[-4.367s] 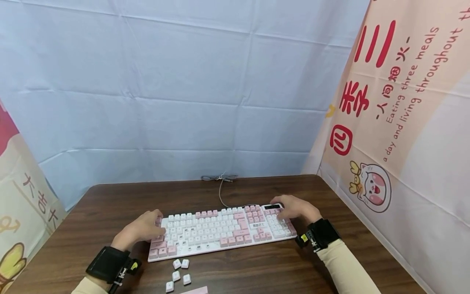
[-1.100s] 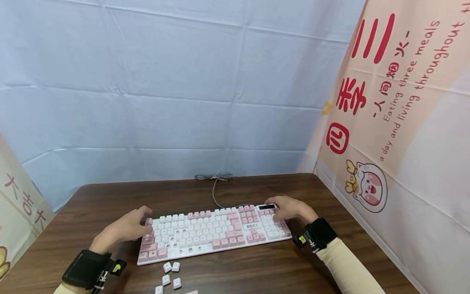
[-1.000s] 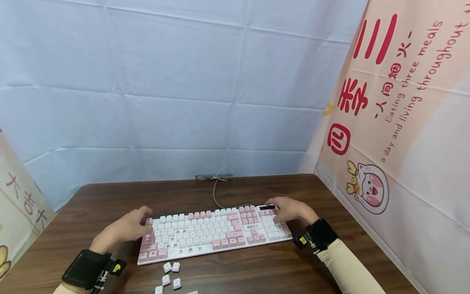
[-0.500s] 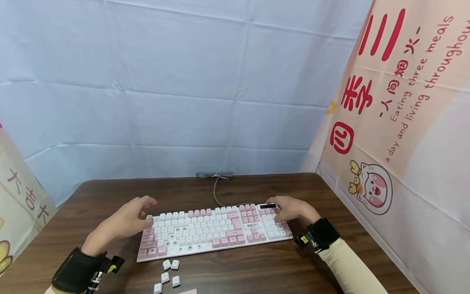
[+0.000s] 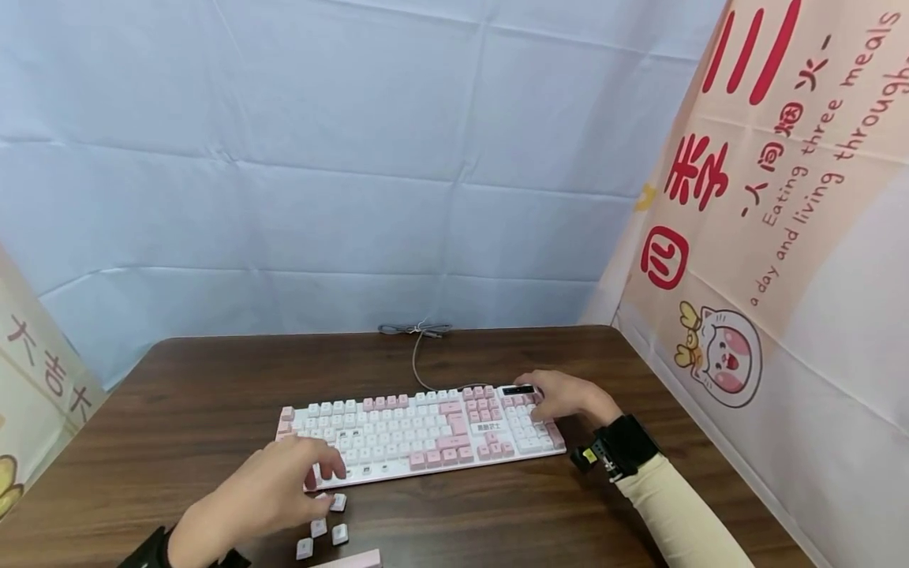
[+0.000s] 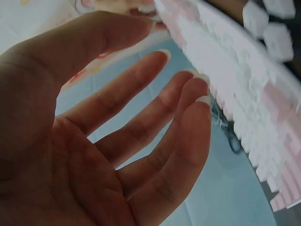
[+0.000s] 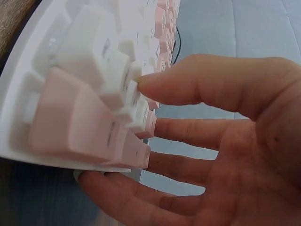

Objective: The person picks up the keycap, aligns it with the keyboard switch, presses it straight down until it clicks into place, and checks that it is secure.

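Observation:
A white and pink keyboard (image 5: 398, 446) lies on the dark wooden table. Bare switch spots show along its lower left part. My right hand (image 5: 564, 396) holds its right end, the thumb on the number-pad keys and the other fingers along the side edge, as the right wrist view (image 7: 202, 136) shows. My left hand (image 5: 273, 485) hovers at the keyboard's front left corner, fingers loosely bent and nothing between them in the left wrist view. Right by its fingertips are several loose white keycaps (image 5: 339, 534); the hand partly covers one.
A long pink keycap (image 5: 358, 560) lies at the bottom edge of the head view. The keyboard's bundled grey cable (image 5: 415, 329) rests at the table's back edge. A pale blue curtain (image 5: 341, 181) hangs behind, a printed cloth (image 5: 781, 260) at the right.
My left hand has left the keyboard's left end, lifted, and come forward and right over the loose keycaps. The right hand keeps its hold on the right end.

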{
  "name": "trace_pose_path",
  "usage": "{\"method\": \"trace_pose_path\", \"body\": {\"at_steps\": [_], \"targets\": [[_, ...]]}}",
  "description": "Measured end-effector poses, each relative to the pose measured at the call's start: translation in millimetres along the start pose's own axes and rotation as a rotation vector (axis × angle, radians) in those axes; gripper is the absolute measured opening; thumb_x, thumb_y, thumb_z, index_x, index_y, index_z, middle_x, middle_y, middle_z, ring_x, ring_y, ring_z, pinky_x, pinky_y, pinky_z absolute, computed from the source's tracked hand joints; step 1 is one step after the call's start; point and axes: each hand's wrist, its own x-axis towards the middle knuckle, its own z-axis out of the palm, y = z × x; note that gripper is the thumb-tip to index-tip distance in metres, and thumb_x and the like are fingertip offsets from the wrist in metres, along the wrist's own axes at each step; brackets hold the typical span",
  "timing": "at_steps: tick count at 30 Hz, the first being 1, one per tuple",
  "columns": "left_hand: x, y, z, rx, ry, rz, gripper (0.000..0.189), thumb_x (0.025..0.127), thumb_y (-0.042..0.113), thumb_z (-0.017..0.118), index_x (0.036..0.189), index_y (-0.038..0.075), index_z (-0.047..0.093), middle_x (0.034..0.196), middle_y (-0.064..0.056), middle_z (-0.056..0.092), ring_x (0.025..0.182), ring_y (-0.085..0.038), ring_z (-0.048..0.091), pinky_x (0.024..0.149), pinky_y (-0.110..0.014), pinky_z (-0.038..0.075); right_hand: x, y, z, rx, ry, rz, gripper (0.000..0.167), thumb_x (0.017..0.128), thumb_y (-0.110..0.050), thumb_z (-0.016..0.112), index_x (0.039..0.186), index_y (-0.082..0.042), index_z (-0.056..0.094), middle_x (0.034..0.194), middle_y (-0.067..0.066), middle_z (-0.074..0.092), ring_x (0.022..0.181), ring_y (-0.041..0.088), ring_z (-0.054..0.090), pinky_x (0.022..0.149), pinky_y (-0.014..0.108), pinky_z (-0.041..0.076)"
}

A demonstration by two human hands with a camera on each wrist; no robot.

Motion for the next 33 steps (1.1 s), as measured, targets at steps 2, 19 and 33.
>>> {"method": "trace_pose_path", "body": {"at_steps": [2,19,33], "targets": [[-3.7,1.8,5.0,0.044,0.015,0.006,0.021,0.074,0.018,0.084,0.092,0.023,0.074,0.076,0.017,0.065,0.065,0.006,0.051,0.056,-0.023,0.041,-0.1,0,-1,-0.001,0.001,0.004,0.067,0.080,-0.005,0.078,0.143,-0.002,0.056,0.137,0.020,0.059,0.111,0.028,0.057,0.103,0.054,0.048],[-26.4,2.3,32.5,0.082,0.009,0.031,0.018,0.072,0.016,0.085,0.085,0.025,0.076,0.076,0.020,0.063,0.065,0.008,0.047,0.054,-0.023,0.039,2.3,2,2,0.012,0.005,0.023,0.070,0.078,-0.003,0.077,0.144,-0.002,0.056,0.138,0.020,0.059,0.110,0.028,0.056,0.104,0.054,0.047],[-12.6,-8.0,35.4,0.192,0.096,-0.137,0.023,0.073,0.012,0.082,0.071,0.027,0.065,0.064,0.017,0.051,0.057,-0.001,0.039,0.048,-0.025,0.032,1.5,1,1,-0.023,0.004,0.005,0.067,0.080,-0.005,0.077,0.144,-0.002,0.056,0.140,0.022,0.058,0.114,0.029,0.057,0.104,0.055,0.047]]}}
